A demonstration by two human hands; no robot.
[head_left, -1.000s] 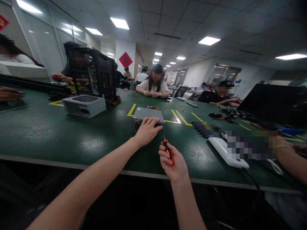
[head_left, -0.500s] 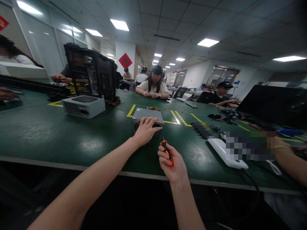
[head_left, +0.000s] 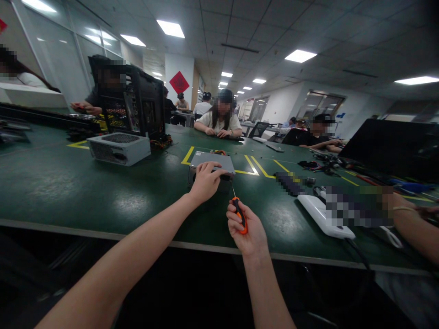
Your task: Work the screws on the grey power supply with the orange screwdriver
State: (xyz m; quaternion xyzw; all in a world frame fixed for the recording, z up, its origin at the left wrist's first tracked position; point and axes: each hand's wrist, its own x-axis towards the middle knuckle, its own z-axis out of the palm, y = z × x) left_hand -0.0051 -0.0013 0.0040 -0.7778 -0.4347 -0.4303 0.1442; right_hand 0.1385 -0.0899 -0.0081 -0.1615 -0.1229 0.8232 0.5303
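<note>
A grey metal computer power supply [head_left: 219,160] sits on the green table in front of me, its coloured wires showing at the back. My left hand [head_left: 205,182] holds it from the near side, with fingers bent over the top front edge and hiding much of the front face. In my right hand [head_left: 247,227] is a screwdriver [head_left: 239,214] with an orange and black handle, fingers wrapped round it. The thin shaft points up and away, with its tip at the right front edge of the power supply. Whether the tip sits in a screw is too small to tell.
Left of me stand a second power supply [head_left: 120,150] and an open black computer case [head_left: 146,107]. On the right lie a white power strip [head_left: 322,217], cables [head_left: 320,162] and a dark monitor [head_left: 394,151]. A co-worker's arm [head_left: 413,228] reaches in there. Another person [head_left: 221,116] sits opposite.
My left hand's fingers have drawn closer together on the power supply's edge. The screwdriver stays near the same corner, tilted slightly differently. The view has shifted a little.
</note>
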